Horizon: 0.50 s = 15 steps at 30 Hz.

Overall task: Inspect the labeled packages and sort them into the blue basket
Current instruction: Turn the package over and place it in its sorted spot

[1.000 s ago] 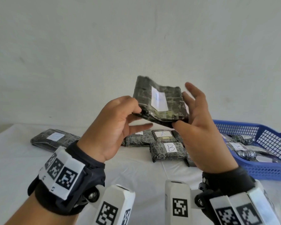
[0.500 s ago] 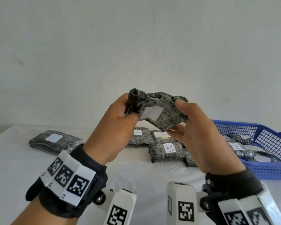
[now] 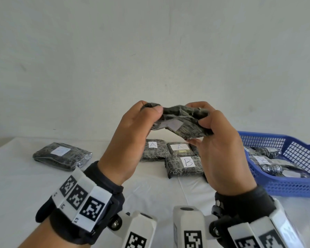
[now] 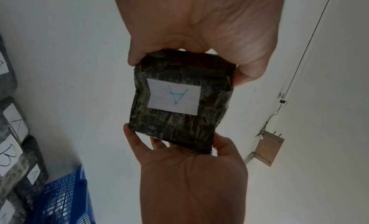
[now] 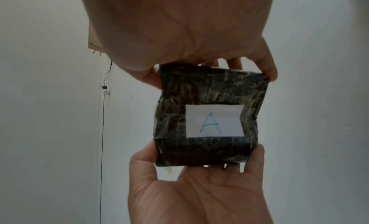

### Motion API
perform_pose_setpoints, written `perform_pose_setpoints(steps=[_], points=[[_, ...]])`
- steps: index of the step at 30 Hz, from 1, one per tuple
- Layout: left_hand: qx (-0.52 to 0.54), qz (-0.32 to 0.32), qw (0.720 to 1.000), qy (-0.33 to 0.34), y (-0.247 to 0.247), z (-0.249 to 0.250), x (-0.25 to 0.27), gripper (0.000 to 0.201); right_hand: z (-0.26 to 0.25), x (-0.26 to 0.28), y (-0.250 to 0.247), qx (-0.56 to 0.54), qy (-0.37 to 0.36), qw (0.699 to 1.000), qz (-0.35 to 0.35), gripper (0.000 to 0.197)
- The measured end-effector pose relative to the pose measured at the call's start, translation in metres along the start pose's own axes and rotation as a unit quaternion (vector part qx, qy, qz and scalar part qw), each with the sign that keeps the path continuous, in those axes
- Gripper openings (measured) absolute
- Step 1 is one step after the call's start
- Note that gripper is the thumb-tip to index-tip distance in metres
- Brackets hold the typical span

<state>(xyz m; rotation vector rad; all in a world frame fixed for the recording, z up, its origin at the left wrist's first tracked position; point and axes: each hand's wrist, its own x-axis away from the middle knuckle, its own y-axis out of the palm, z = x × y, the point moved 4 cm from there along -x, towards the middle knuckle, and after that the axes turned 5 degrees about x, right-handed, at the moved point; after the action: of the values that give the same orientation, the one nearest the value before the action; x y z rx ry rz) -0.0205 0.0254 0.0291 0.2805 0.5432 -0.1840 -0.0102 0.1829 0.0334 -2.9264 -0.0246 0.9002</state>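
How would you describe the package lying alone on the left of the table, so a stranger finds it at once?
Start at the blue basket on the white table. Go left past the lettered packages. The lone package lies far left, apart from all others, its label faint.

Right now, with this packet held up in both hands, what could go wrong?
1. The packet is pinched only at its ends by the left hand and right hand and is bowing; it might slip.
2. Its label reads A, yet the basket shows a B; it might not belong there.
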Motion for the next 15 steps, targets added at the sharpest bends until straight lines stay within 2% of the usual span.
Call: perform_pose_setpoints(steps=[2, 5, 10, 15], points=[[-0.029, 0.001, 1.000, 0.012, 0.0022, -0.0026, 0.0002, 0.043, 0.0027, -0.0001, -0.0021, 0.018, -0.010, 0.999, 0.025, 0.026], [-0.039, -0.002, 0.999, 0.009, 0.0052, -0.0068, 0.0020, 0.045, 0.0037, 0.0004, 0.0026, 0.055, -0.024, 0.998, 0.030, 0.029], [-0.055, 0.008, 0.998, -0.002, 0.0046, -0.0071, 0.0024, 0.033, 0.0037, 0.0023, 0.0037, 0.049, 0.008, 0.999, 0.019, 0.029], [-0.040, -0.005, 0.999, -0.006, 0.0056, -0.0052, 0.0031, 0.040, 0.0067, 0.0002, 0.0033, 0.028, 0.034, 0.999, 0.019, 0.035]])
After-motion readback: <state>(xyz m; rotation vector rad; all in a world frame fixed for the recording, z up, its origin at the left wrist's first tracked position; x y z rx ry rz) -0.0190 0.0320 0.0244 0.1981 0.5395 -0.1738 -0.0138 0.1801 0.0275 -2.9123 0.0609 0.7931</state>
